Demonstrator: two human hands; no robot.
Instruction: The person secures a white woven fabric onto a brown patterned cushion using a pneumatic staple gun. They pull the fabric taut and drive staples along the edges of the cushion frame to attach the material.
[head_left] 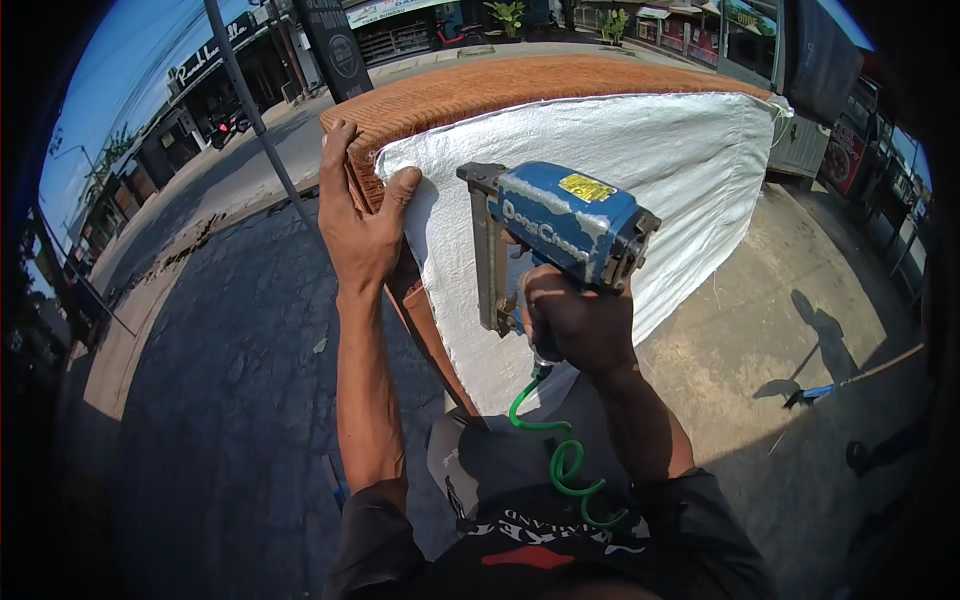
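A large upholstered piece covered in orange-brown ribbed fabric stands in front of me, its near side faced with white cloth. My left hand is closed around its upper left corner, with the thumb on the white cloth and the fingers over the orange fabric. In my right hand is a worn blue pneumatic staple gun, gripped by its handle. The gun's long metal magazine is in front of the cloth; whether its nose touches I cannot tell. From the handle hangs a green coiled air hose.
A broom with a blue head is on the concrete at the right. A slim metal pole rises at the left beside dark paving. Beyond lie a road, shopfronts, and a parked red motorbike.
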